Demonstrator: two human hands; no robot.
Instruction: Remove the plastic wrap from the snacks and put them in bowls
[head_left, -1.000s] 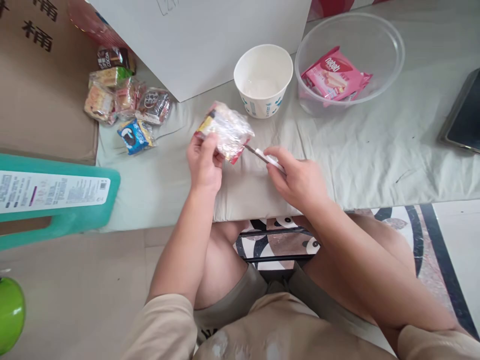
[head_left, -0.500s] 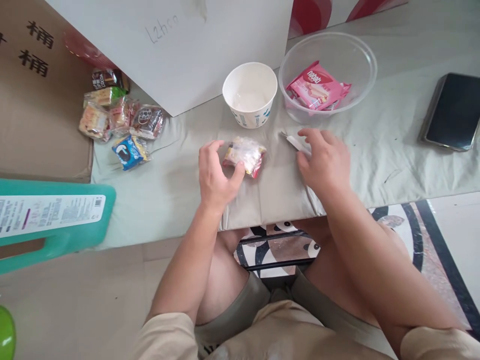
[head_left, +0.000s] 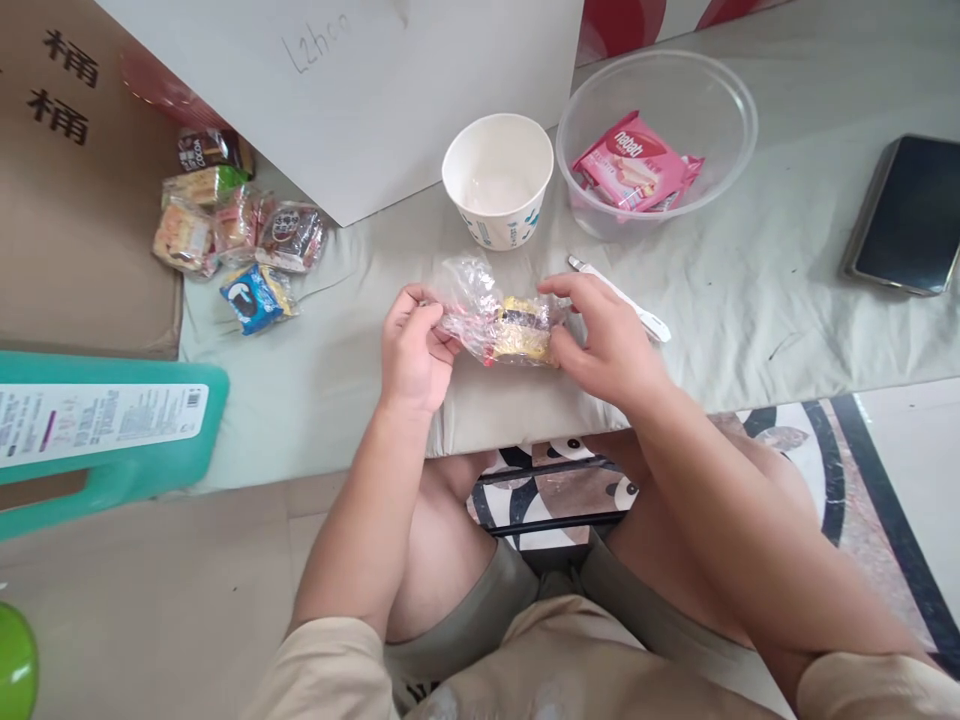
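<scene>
Both hands hold one clear plastic snack packet point(head_left: 499, 322) with a yellow and dark snack inside, just above the pale green cloth point(head_left: 735, 300). My left hand point(head_left: 410, 345) pinches the packet's left end. My right hand point(head_left: 600, 335) grips its right end, fingers curled round the snack. A white-handled small knife point(head_left: 622, 300) lies on the cloth right behind my right hand. A white paper cup point(head_left: 498, 178) stands behind the packet.
A clear plastic bowl point(head_left: 720, 100) holds pink wafer packets point(head_left: 634, 165). Several wrapped snacks point(head_left: 236, 240) lie at the left beside a brown cardboard box point(head_left: 82, 200). A dark phone point(head_left: 907, 215) lies at the right. A teal jug point(head_left: 105, 430) sits near left, a white board point(head_left: 360, 90) behind.
My right hand put the knife down on the cloth and came over to the packet. My left hand laid the packet down, then both hands took hold of its ends.
</scene>
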